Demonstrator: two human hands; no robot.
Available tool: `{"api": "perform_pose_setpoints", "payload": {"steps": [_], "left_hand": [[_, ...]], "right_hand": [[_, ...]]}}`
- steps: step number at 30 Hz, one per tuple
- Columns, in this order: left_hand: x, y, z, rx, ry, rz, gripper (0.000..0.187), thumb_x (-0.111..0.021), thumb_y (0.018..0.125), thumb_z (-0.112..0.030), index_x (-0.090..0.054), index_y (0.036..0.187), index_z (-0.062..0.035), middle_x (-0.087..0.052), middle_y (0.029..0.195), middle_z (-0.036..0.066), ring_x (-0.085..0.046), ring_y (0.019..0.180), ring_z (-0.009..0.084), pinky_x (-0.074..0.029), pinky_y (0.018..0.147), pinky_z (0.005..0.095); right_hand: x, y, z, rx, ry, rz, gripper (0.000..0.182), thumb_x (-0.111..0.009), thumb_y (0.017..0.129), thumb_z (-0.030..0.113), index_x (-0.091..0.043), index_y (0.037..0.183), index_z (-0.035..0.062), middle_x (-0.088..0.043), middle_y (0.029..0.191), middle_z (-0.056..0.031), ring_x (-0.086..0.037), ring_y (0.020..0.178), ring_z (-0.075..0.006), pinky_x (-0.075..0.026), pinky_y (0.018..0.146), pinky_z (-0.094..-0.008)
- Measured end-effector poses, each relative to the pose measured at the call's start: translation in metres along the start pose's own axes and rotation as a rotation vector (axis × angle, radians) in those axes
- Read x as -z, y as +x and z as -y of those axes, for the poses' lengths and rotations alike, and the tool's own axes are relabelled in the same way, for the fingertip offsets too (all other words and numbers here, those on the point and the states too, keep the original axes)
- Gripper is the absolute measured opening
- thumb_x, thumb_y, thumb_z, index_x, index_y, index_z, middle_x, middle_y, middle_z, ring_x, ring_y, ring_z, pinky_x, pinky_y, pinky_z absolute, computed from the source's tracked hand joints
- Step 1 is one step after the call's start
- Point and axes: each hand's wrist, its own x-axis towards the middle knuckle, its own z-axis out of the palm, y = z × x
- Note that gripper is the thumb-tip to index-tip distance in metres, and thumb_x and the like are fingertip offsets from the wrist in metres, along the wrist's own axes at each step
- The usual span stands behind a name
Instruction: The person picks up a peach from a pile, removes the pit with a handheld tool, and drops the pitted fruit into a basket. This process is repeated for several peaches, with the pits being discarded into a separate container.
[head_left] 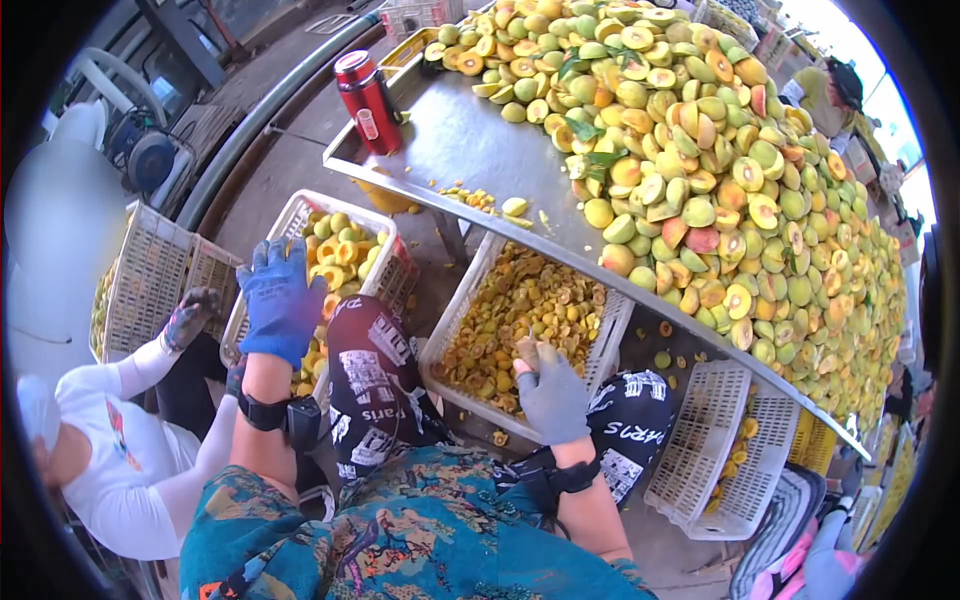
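Crate point(404, 272) | part-hidden by left hand point(278, 305) | right hand point(556, 396): hold unclear

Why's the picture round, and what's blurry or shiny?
Head view: black corners frame a round image, likely from a wide lens; head view: the metal table shows pale glare, the upper-right background looks washed out, and a pale patch at far left is blurred.

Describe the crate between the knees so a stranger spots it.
Find the fruit-heaped metal table. Below its near edge, between the knees, sits a white crate. Its small, brownish scraps set it apart from larger pieces in the crate by the left hand.
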Motion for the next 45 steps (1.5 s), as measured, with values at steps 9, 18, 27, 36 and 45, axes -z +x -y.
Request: {"api": "perform_pose_setpoints", "payload": {"steps": [9, 18, 27, 36, 45], "left_hand": [[0.008, 0.122, -0.235, -0.735, -0.890, 0.102, 0.040, -0.058, 0.089, -0.014, -0.056, 0.129, -0.0122, -0.054, 0.117, 0.021, -0.057, 0.106, 0.0382, -0.046, 0.093, 0.0439], [-0.057, 0.151, -0.362, -0.678, -0.701, 0.194, 0.049, -0.063, 0.080, -0.017, -0.058, 0.128, -0.0143, -0.046, 0.135, 0.024, -0.055, 0.112, 0.0416, -0.046, 0.097, 0.0447], [-0.028, 0.117, -0.225, -0.256, -1.702, 0.658, 0.044, -0.062, 0.088, -0.028, -0.054, 0.126, -0.0087, -0.062, 0.110, 0.010, -0.065, 0.090, 0.0224, -0.054, 0.072, 0.0329], [0.014, -0.018, -0.125, -0.053, -2.213, 0.359, 0.047, -0.037, 0.103, -0.044, -0.049, 0.125, -0.0040, -0.061, 0.109, 0.010, -0.061, 0.092, 0.0148, -0.052, 0.076, 0.0274], [0.030, -0.062, -0.112, -0.070, -2.326, 0.144, 0.058, -0.036, 0.100, -0.054, -0.049, 0.125, -0.0031, -0.056, 0.114, 0.007, -0.054, 0.104, 0.0141, -0.044, 0.094, 0.0296]], "right_hand": [[-0.004, 0.005, -0.013, 0.059, 0.094, 0.082, 0.032, -0.060, 0.089, 0.035, -0.054, 0.106, 0.0088, -0.064, 0.093, -0.0195, -0.064, 0.073, -0.0412, -0.052, 0.061, -0.0507], [0.001, 0.007, -0.017, 0.009, 0.220, 0.096, 0.036, -0.061, 0.089, 0.036, -0.055, 0.111, 0.0079, -0.065, 0.091, -0.0211, -0.064, 0.075, -0.0424, -0.052, 0.063, -0.0516], [-0.004, 0.004, -0.014, 0.079, 0.315, -0.170, 0.048, -0.068, 0.086, 0.029, -0.053, 0.121, 0.0005, -0.065, 0.103, -0.0251, -0.066, 0.083, -0.0427, -0.052, 0.071, -0.0443], [0.038, -0.016, 0.085, 0.110, 0.689, 0.080, 0.026, -0.055, 0.096, 0.020, -0.053, 0.110, -0.0005, -0.059, 0.079, -0.0163, -0.061, 0.067, -0.0289, -0.048, 0.063, -0.0389], [0.023, -0.030, 0.117, 0.387, 0.268, -0.147, 0.034, -0.062, 0.092, 0.022, -0.050, 0.113, -0.0024, -0.061, 0.081, -0.0270, -0.061, 0.073, -0.0463, -0.048, 0.062, -0.0493]]}}
